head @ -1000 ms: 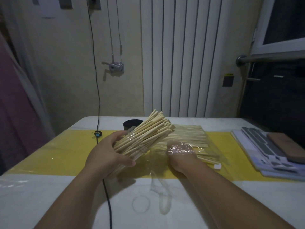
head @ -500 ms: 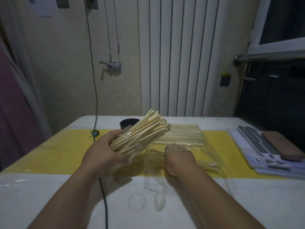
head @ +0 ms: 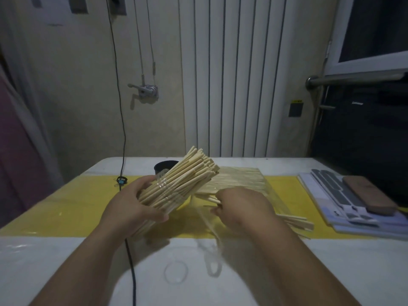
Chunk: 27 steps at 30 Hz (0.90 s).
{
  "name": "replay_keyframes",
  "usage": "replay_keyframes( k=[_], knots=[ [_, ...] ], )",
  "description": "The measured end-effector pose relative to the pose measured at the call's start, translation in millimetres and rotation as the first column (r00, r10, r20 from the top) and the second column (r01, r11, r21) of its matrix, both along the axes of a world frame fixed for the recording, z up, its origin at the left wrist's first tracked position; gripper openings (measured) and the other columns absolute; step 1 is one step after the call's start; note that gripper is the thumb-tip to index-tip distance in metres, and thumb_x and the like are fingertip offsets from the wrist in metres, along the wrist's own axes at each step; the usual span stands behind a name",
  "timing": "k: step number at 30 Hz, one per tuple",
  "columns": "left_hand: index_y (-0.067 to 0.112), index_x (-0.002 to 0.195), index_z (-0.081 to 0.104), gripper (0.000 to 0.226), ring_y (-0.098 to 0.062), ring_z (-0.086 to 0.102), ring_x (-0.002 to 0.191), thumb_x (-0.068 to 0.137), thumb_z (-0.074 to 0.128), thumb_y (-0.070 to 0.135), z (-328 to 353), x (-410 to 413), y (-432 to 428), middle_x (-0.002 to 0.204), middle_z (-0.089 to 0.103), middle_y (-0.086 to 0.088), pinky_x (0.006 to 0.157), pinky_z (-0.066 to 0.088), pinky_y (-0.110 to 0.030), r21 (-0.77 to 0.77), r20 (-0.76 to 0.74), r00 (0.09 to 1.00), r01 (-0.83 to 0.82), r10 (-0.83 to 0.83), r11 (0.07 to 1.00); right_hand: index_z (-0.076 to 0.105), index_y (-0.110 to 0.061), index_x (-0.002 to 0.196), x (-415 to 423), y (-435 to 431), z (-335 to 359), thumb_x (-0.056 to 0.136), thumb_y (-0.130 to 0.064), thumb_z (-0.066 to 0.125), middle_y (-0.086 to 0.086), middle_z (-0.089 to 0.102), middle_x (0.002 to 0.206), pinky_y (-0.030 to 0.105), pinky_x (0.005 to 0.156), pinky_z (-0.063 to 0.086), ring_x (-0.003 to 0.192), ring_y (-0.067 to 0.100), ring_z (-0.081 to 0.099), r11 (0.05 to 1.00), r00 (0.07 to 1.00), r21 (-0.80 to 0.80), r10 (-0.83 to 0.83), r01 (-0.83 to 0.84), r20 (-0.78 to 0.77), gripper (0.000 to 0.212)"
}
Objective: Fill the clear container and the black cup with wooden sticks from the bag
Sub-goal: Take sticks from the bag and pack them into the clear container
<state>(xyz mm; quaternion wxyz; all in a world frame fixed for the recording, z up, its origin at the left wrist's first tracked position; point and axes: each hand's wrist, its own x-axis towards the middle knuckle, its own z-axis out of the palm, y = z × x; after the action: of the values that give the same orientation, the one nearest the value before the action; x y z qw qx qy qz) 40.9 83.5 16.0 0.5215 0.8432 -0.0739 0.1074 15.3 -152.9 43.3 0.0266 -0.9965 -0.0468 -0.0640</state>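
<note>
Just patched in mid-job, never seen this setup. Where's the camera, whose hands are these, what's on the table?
No machine here: a person works bare-handed, with one camera on their head looking forward and down. The left hand grips a tilted clear container packed with wooden sticks. The right hand pinches a few more at the clear bag on the table. The black cup stands behind the container, its inside hidden. A black cable and stacked booklets also lie there.

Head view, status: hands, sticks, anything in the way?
Left hand grips tilted clear container, packed with sticks. Right hand pinches loose sticks at the bag. Black cup behind container; cable beside left forearm.
</note>
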Motion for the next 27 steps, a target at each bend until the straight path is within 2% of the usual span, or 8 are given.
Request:
replay_keyframes(
  k=[5, 8, 10, 12, 15, 20, 24, 27],
  knots=[
    [0.054, 0.097, 0.059, 0.077, 0.005, 0.065, 0.077, 0.03, 0.085, 0.026, 0, 1, 1, 0.097, 0.068, 0.02, 0.073, 0.052, -0.032, 0.0, -0.002, 1.0, -0.006, 0.006, 1.0, 0.047, -0.025, 0.081, -11, -4, 14, 0.092, -0.05, 0.051, 0.002, 0.064, 0.105, 0.033, 0.07, 0.037, 0.102, 0.029, 0.06, 1.0, 0.988, -0.009, 0.018, -0.016, 0.153, 0.027],
    [0.055, 0.097, 0.058, 0.079, 0.003, 0.066, 0.08, 0.03, 0.086, 0.025, 0, 2, 2, 0.095, 0.069, 0.022, 0.074, 0.054, -0.034, -0.007, -0.007, 1.0, -0.01, 0.01, 1.0, 0.04, -0.023, 0.07, -15, 0, 19, 0.087, -0.043, 0.048, 0.0, 0.061, 0.084, 0.032, 0.061, 0.031, 0.086, 0.028, 0.059, 0.998, 0.949, -0.016, 0.061, -0.059, 0.308, 0.027],
    [0.057, 0.097, 0.057, 0.079, 0.004, 0.066, 0.079, 0.031, 0.085, 0.025, -1, 2, 2, 0.091, 0.069, 0.025, 0.074, 0.053, -0.033, -0.006, -0.007, 1.0, -0.007, 0.007, 1.0, 0.041, -0.022, 0.062, -11, 1, 16, 0.078, -0.041, 0.051, 0.0, 0.06, 0.068, 0.029, 0.051, 0.021, 0.064, 0.027, 0.053, 0.993, 0.849, -0.038, 0.114, -0.11, 0.517, 0.027],
    [0.058, 0.098, 0.056, 0.08, 0.004, 0.066, 0.078, 0.031, 0.086, 0.025, -1, 1, 2, 0.09, 0.068, 0.028, 0.074, 0.054, -0.034, 0.0, -0.012, 1.0, 0.007, -0.007, 1.0, 0.044, -0.024, 0.058, -8, 0, 12, 0.076, -0.037, 0.055, 0.0, 0.053, 0.053, 0.028, 0.053, 0.016, 0.05, 0.026, 0.04, 0.983, 0.664, -0.011, 0.131, -0.182, 0.736, 0.025],
    [0.057, 0.098, 0.057, 0.08, 0.005, 0.066, 0.077, 0.031, 0.086, 0.025, -1, 1, 3, 0.09, 0.066, 0.032, 0.076, 0.055, -0.036, 0.009, -0.009, 1.0, 0.017, -0.017, 1.0, 0.044, -0.018, 0.065, -3, -6, 6, 0.094, -0.032, 0.051, 0.005, 0.049, 0.064, 0.032, 0.063, 0.017, 0.062, 0.022, 0.034, 0.96, 0.44, 0.049, 0.08, -0.275, 0.894, 0.033],
    [0.056, 0.098, 0.057, 0.08, 0.008, 0.064, 0.077, 0.03, 0.086, 0.026, -1, 1, 3, 0.091, 0.065, 0.034, 0.078, 0.056, -0.037, 0.031, -0.002, 1.0, 0.027, -0.027, 0.999, 0.061, -0.007, 0.07, -8, -7, 5, 0.104, -0.039, 0.045, 0.01, 0.05, 0.07, 0.031, 0.049, 0.034, 0.053, 0.026, 0.041, 0.943, 0.258, 0.085, 0.001, -0.322, 0.966, 0.049],
    [0.072, 0.089, 0.056, 0.082, 0.005, 0.065, 0.077, 0.028, 0.085, 0.027, 0, 0, 2, 0.092, 0.064, 0.035, 0.079, 0.056, -0.037, 0.06, 0.004, 1.0, 0.022, -0.022, 0.998, 0.071, -0.005, 0.08, -7, -8, 4, 0.102, -0.036, 0.051, 0.011, 0.055, 0.075, 0.029, 0.045, 0.042, 0.053, 0.023, 0.048, 0.909, 0.192, 0.039, 0.046, -0.414, 0.98, 0.043],
    [0.073, 0.093, 0.056, 0.086, -0.001, 0.068, 0.083, 0.022, 0.084, 0.033, -1, 1, 2, 0.094, 0.066, 0.032, 0.081, 0.057, -0.041, 0.08, 0.004, 1.0, 0.017, -0.017, 0.997, 0.075, -0.002, 0.094, -4, -4, 2, 0.098, -0.032, 0.058, 0.012, 0.061, 0.086, 0.029, 0.061, 0.05, 0.073, 0.021, 0.058, 0.834, 0.24, 0.157, -0.031, -0.529, 0.97, 0.036]
  ],
)
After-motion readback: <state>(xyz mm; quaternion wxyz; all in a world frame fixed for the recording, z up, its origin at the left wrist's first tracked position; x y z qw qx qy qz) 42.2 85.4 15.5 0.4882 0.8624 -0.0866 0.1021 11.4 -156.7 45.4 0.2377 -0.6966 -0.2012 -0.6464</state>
